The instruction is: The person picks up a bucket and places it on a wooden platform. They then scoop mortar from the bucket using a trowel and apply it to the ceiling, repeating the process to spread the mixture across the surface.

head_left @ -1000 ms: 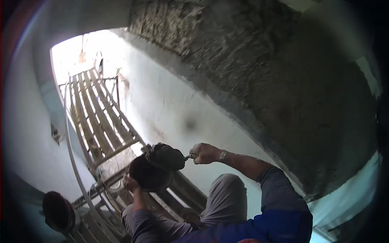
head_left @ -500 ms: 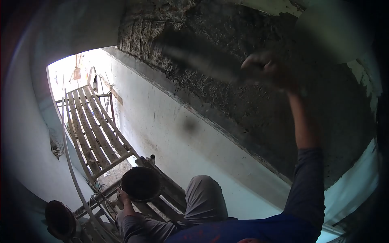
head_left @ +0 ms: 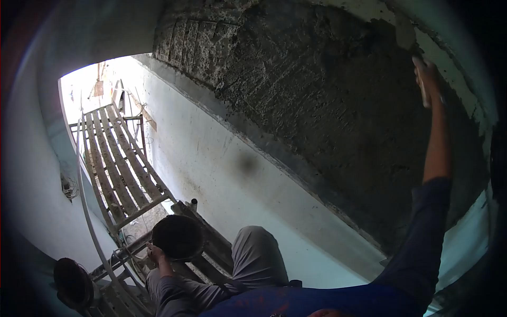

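Observation:
My right hand [head_left: 429, 79] is raised at the upper right, closed around the pale handle of a plastering trowel [head_left: 424, 96]. Its blade is hard to make out against the wet grey mortar [head_left: 338, 100] on the surface overhead. Low in the view, my left hand [head_left: 156, 254] grips the near left edge of a dark round bucket [head_left: 178, 238]. The bucket's contents are too dark to tell. My bent knee [head_left: 259, 253] is just right of it.
A second dark bucket [head_left: 73, 282] stands at the lower left. A slatted scaffold platform [head_left: 119, 164] runs toward the bright opening, with a pale hose [head_left: 90, 211] curving beside it. The white wall [head_left: 211, 158] borders the mortared area. A wire bundle [head_left: 68, 187] protrudes from the left wall.
My right hand has swept right and upward with the trowel, from mid-mortar to the far right edge. My left hand stays at the bucket; the view has shifted slightly.

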Demonstrator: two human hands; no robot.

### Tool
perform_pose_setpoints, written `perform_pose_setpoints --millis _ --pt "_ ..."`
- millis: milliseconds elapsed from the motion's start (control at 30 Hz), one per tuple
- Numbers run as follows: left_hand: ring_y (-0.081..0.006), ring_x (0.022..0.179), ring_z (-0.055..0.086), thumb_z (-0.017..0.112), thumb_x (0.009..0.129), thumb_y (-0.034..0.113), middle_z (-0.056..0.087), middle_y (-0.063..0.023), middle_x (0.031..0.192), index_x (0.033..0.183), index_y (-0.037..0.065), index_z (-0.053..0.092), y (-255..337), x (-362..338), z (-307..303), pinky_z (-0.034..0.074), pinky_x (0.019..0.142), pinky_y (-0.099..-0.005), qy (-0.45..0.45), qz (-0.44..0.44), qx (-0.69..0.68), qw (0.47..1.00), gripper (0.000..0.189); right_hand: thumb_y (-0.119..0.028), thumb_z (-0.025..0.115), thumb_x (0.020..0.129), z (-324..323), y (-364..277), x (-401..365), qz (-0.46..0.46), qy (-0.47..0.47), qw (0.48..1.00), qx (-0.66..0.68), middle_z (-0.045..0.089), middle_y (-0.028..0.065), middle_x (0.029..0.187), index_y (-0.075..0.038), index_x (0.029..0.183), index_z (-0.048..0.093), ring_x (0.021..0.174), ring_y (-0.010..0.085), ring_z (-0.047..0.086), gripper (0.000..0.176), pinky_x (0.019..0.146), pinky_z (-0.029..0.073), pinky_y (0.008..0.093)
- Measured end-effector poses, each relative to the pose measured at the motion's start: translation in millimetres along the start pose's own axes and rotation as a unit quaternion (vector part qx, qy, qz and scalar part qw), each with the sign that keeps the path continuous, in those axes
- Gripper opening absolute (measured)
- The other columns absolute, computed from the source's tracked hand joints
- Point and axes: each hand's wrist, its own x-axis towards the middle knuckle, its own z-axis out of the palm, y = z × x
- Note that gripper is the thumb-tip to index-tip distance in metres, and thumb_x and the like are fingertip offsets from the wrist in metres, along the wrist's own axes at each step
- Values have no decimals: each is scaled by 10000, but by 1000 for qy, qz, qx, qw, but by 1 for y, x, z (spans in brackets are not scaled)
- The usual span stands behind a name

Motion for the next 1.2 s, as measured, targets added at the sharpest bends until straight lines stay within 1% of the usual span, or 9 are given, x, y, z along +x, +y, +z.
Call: perform_pose_setpoints --millis 167,200,233,300,467,667,967,1067,1200 --pt "-409 1084 515 250 926 519 556 -268 1139 1093 -52 580 14 -15 -7 384 932 -446 28 8 57 998 680 -398 638 773 27 4 -50 -51 34 996 -62 588 105 860 60 1197 511 626 141 541 637 533 441 263" --pt "-411 1084 515 248 927 515 557 -267 1137 1091 -51 581 17 -17 -7 386 931 -446 35 7 70 997 677 -398 636 767 40 7 -40 -52 -7 989 -139 622 186 983 49 1184 525 790 243 618 622 643 485 323" --pt "-412 1084 514 246 929 512 559 -267 1134 1089 -50 583 20 -18 -7 388 930 -446 42 7 81 996 674 -395 632 763 50 -5 -49 -182 1 926 -332 596 232 1088 27 1174 538 963 328 603 596 780 479 380" --pt "-409 1085 516 239 931 507 562 -262 1132 1092 -45 583 27 -25 -10 391 932 -444 47 17 73 996 671 -361 610 782 81 -8 -44 -207 -41 911 -353 606 167 1110 -38 1162 572 1024 333 575 500 888 443 394" --pt "-395 1084 524 215 931 517 566 -237 1146 1099 -25 592 23 -23 -10 389 943 -446 47 30 92 994 681 -303 612 779 96 -20 -5 -280 -20 883 -376 635 148 1043 -64 1102 613 985 299 599 402 848 471 407" --pt "-400 1086 523 212 919 532 593 -227 1106 1065 4 626 15 -9 -4 385 947 -450 46 8 106 993 686 -292 620 783 109 -53 2 -285 6 858 -427 636 145 1008 -74 1044 631 945 330 599 340 811 480 425" --pt "-408 1050 541 236 921 537 595 -244 1078 1022 -20 622 29 -28 -17 415 896 -463 44 -9 96 994 685 -308 634 773 117 -56 10 -262 27 875 -405 643 132 992 -77 1016 637 958 314 598 335 821 476 425" --pt "-413 1044 541 235 926 529 591 -251 1076 1016 -38 614 39 -37 -20 416 892 -463 37 -5 83 996 688 -314 626 774 120 -63 18 -242 48 852 -461 642 129 1008 -77 1047 631 973 307 595 362 826 474 424" --pt "-415 1046 538 235 929 512 587 -249 1088 1040 -38 604 26 -26 -15 412 900 -463 42 10 88 995 671 -331 631 777 98 -75 2 -270 68 876 -394 630 135 1037 -88 1045 630 1003 311 583 361 836 463 436"
